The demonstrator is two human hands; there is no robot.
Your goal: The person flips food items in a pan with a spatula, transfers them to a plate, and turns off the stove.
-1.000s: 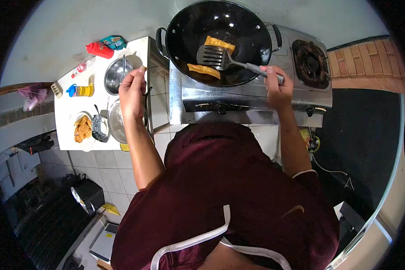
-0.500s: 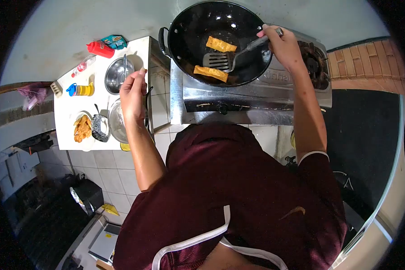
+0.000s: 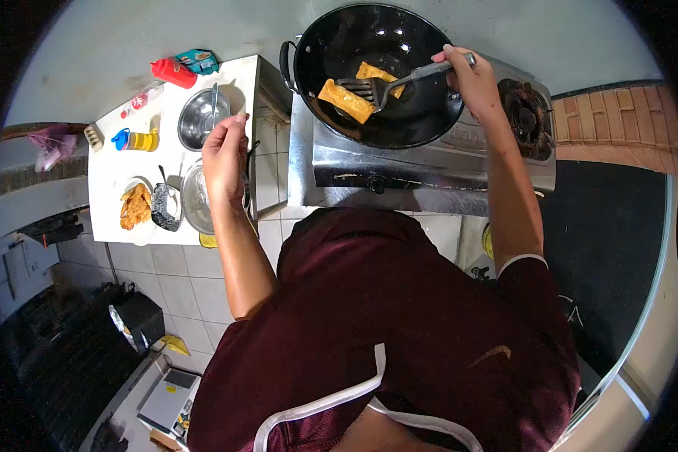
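Observation:
My right hand (image 3: 472, 81) is closed around the handle of a slotted spatula (image 3: 424, 73), its head down in a black wok (image 3: 429, 120). Two golden fried rolls are in the wok. The nearer roll (image 3: 346, 101) lies at the left edge of the spatula head and is tilted; the farther roll (image 3: 390, 78) is partly hidden behind the spatula. My left hand (image 3: 226, 158) is raised in front of the side table, thumb and fingers pinched together, with nothing visible in them. Beneath and beside it are a steel bowl (image 3: 193, 124) and a second bowl (image 3: 195, 197).
The wok stands on a steel gas stove (image 3: 339, 162) with a bare burner (image 3: 525, 117) at right. The white side table (image 3: 113, 218) carries a plate of fried food (image 3: 135, 207), a black-patterned container (image 3: 166, 207), a yellow bottle with blue cap (image 3: 137, 140) and a red bottle (image 3: 175, 73).
The spatula head has turned and moved against the nearer roll, which has tilted and shifted left. The farther roll has moved slightly right. My left hand stays nearly still.

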